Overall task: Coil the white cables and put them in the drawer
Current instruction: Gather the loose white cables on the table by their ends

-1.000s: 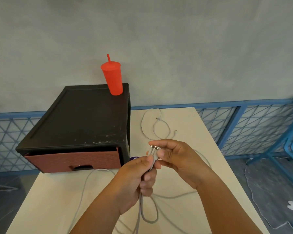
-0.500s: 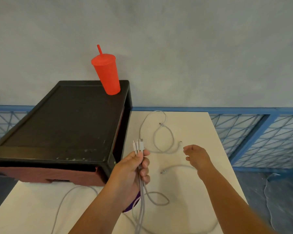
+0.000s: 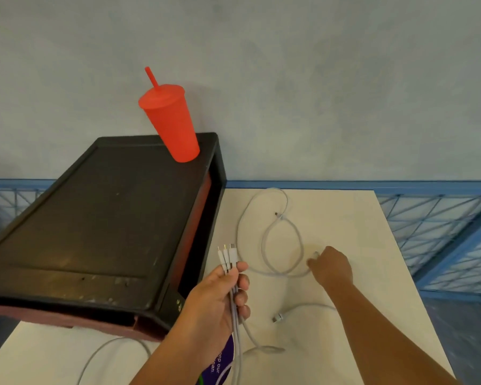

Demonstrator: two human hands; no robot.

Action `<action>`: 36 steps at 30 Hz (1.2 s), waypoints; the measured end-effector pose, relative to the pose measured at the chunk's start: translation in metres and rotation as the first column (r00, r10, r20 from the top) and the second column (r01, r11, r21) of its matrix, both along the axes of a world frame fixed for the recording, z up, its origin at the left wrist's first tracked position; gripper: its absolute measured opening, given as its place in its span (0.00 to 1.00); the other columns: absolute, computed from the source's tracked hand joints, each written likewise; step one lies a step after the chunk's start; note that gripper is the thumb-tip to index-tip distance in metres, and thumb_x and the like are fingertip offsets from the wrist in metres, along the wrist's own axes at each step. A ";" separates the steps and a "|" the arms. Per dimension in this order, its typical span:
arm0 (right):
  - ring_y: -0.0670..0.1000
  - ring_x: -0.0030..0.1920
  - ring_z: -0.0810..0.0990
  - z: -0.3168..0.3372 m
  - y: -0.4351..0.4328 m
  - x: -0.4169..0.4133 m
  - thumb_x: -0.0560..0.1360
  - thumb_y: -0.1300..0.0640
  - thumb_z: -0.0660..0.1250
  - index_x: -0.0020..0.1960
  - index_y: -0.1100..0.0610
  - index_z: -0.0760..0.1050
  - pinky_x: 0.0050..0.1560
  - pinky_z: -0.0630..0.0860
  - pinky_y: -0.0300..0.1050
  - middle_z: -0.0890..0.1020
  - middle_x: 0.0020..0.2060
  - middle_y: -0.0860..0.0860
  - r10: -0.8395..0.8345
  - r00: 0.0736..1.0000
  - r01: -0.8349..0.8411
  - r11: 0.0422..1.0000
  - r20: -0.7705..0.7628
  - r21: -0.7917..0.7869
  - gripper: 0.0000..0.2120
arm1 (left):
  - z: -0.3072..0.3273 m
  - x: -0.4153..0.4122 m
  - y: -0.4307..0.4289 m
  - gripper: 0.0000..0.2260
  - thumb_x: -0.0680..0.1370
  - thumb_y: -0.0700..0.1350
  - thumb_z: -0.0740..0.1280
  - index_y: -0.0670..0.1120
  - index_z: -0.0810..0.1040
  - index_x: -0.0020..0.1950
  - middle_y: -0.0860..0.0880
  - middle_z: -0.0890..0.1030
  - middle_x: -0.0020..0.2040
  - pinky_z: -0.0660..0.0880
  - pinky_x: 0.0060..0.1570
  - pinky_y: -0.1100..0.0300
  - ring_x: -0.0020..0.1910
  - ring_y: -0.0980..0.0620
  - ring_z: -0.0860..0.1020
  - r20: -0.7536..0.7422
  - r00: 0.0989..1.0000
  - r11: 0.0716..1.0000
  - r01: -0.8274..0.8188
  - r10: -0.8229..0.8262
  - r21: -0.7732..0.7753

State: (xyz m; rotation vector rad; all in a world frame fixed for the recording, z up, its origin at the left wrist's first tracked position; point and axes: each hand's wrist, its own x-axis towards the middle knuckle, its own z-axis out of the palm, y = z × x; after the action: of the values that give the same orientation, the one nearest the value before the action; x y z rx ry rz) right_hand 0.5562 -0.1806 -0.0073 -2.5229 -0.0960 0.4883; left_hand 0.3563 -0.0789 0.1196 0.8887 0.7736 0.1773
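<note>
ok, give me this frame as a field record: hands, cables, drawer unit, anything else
left hand: grips three white cable ends, plugs pointing up
right hand: at the plug of the looped white cable on the cream table; grip unclear
loose white cable end: on the table beside the right forearm
black plastic drawer unit: reddish drawer looks shut
red lidded tumbler with straw: upright on the unit's back right corner
</note>
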 end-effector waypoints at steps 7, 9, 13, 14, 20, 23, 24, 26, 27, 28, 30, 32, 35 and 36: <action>0.56 0.38 0.74 -0.006 -0.006 0.002 0.73 0.60 0.63 0.38 0.62 0.70 0.36 0.66 0.42 0.75 0.35 0.55 -0.060 0.998 0.059 0.996 0.021 0.060 0.06 | -0.010 0.000 0.007 0.10 0.80 0.40 0.56 0.40 0.77 0.50 0.47 0.75 0.31 0.71 0.33 0.57 0.28 0.53 0.71 -0.017 0.999 0.999 -0.037 0.037 -0.034; 0.53 0.32 0.72 -0.003 -0.012 -0.003 0.70 0.62 0.64 0.36 0.62 0.71 0.33 0.66 0.43 0.75 0.30 0.54 -0.185 0.980 0.197 0.942 -0.070 0.273 0.06 | -0.008 -0.003 0.007 0.10 0.80 0.40 0.56 0.40 0.77 0.49 0.46 0.75 0.31 0.71 0.33 0.57 0.28 0.52 0.71 -0.017 0.999 0.998 -0.040 0.039 -0.041; 0.50 0.36 0.75 0.027 -0.024 -0.027 0.70 0.66 0.68 0.46 0.59 0.75 0.43 0.74 0.43 0.80 0.36 0.56 -0.266 0.897 0.442 0.572 -0.353 0.691 0.06 | 0.000 -0.011 0.004 0.11 0.80 0.39 0.55 0.40 0.76 0.49 0.47 0.75 0.30 0.71 0.32 0.58 0.28 0.52 0.70 0.003 0.999 0.999 -0.038 0.038 -0.037; 0.49 0.37 0.76 0.037 -0.028 -0.035 0.71 0.66 0.67 0.49 0.58 0.75 0.44 0.74 0.41 0.80 0.37 0.55 -0.244 0.888 0.460 0.485 -0.390 0.744 0.08 | 0.004 -0.014 0.004 0.11 0.80 0.39 0.55 0.40 0.76 0.49 0.47 0.75 0.30 0.71 0.33 0.57 0.28 0.52 0.70 0.010 0.999 0.999 -0.036 0.037 -0.035; 0.45 0.38 0.75 0.106 -0.040 -0.096 0.76 0.62 0.62 0.53 0.59 0.77 0.45 0.72 0.38 0.78 0.37 0.52 -0.095 0.935 0.353 0.264 -0.340 0.898 0.07 | 0.029 -0.039 -0.002 0.10 0.80 0.40 0.56 0.39 0.76 0.49 0.46 0.74 0.30 0.68 0.35 0.55 0.28 0.51 0.69 0.068 0.998 0.999 -0.004 0.006 -0.032; 0.44 0.37 0.77 0.140 -0.043 -0.128 0.76 0.63 0.61 0.49 0.56 0.77 0.44 0.73 0.37 0.80 0.37 0.51 -0.007 0.969 0.240 0.282 -0.248 0.929 0.07 | 0.046 -0.058 -0.007 0.09 0.80 0.41 0.56 0.39 0.75 0.49 0.47 0.74 0.30 0.68 0.36 0.55 0.27 0.52 0.70 0.117 0.993 1.000 0.031 -0.030 -0.005; 0.44 0.37 0.78 0.149 -0.043 -0.138 0.76 0.64 0.61 0.48 0.55 0.78 0.43 0.74 0.37 0.81 0.37 0.51 0.023 0.976 0.200 0.296 -0.216 0.934 0.08 | 0.051 -0.064 -0.009 0.09 0.80 0.41 0.56 0.39 0.75 0.49 0.47 0.74 0.30 0.68 0.36 0.55 0.27 0.52 0.70 0.134 0.990 0.999 0.039 -0.040 0.008; 0.43 0.37 0.79 0.166 -0.043 -0.159 0.76 0.65 0.62 0.46 0.53 0.78 0.43 0.74 0.36 0.82 0.35 0.48 0.057 0.987 0.126 0.331 -0.153 0.935 0.10 | 0.061 -0.077 -0.011 0.09 0.80 0.41 0.56 0.39 0.75 0.50 0.47 0.74 0.30 0.68 0.36 0.56 0.27 0.52 0.70 0.154 0.986 0.998 0.055 -0.059 0.032; 0.43 0.37 0.79 0.174 -0.042 -0.170 0.76 0.65 0.62 0.45 0.52 0.78 0.43 0.75 0.36 0.83 0.34 0.47 0.056 0.991 0.095 0.354 -0.123 0.930 0.10 | 0.066 -0.085 -0.013 0.09 0.80 0.41 0.56 0.39 0.75 0.51 0.47 0.74 0.30 0.69 0.36 0.56 0.27 0.52 0.70 0.162 0.984 0.997 0.069 -0.075 0.043; 0.43 0.37 0.79 0.181 -0.042 -0.181 0.75 0.65 0.63 0.45 0.51 0.78 0.43 0.74 0.36 0.83 0.32 0.46 0.052 0.994 0.065 0.374 -0.091 0.925 0.11 | 0.071 -0.092 -0.014 0.10 0.80 0.41 0.56 0.39 0.75 0.51 0.47 0.74 0.31 0.70 0.37 0.56 0.28 0.52 0.71 0.169 0.981 0.995 0.084 -0.093 0.056; 0.43 0.36 0.79 0.194 -0.041 -0.204 0.74 0.66 0.64 0.43 0.50 0.78 0.42 0.74 0.37 0.83 0.32 0.46 0.043 0.999 0.013 0.401 -0.033 0.916 0.11 | 0.079 -0.110 -0.017 0.10 0.80 0.40 0.56 0.40 0.76 0.50 0.47 0.74 0.32 0.71 0.39 0.56 0.28 0.52 0.72 0.186 0.974 0.990 0.109 -0.125 0.094; 0.40 0.34 0.79 0.207 -0.040 -0.228 0.73 0.66 0.67 0.40 0.49 0.79 0.43 0.74 0.38 0.83 0.33 0.47 0.041 0.999 -0.044 0.429 0.029 0.902 0.12 | 0.087 -0.127 -0.020 0.10 0.80 0.39 0.56 0.41 0.77 0.49 0.47 0.74 0.32 0.71 0.39 0.56 0.29 0.52 0.72 0.205 0.966 0.982 0.131 -0.157 0.135; 0.39 0.34 0.78 0.224 -0.039 -0.266 0.71 0.64 0.69 0.38 0.48 0.78 0.41 0.74 0.35 0.82 0.32 0.45 0.062 0.988 -0.151 0.489 0.138 0.859 0.11 | 0.099 -0.154 -0.025 0.11 0.80 0.39 0.56 0.42 0.78 0.48 0.47 0.75 0.32 0.73 0.40 0.56 0.30 0.52 0.73 0.227 0.953 0.970 0.160 -0.200 0.182; 0.38 0.33 0.78 0.229 -0.038 -0.278 0.70 0.64 0.70 0.38 0.47 0.78 0.39 0.74 0.33 0.82 0.31 0.43 0.073 0.982 -0.186 0.509 0.173 0.840 0.11 | 0.103 -0.162 -0.026 0.11 0.80 0.39 0.56 0.42 0.79 0.48 0.47 0.75 0.33 0.73 0.40 0.56 0.31 0.51 0.73 0.228 0.951 0.966 0.166 -0.210 0.198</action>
State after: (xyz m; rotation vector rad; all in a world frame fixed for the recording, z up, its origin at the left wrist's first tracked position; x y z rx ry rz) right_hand 0.2777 -0.2182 0.2214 -1.5350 -0.4626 0.2400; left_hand 0.1939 -0.1046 0.2225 1.0809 0.4410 0.1854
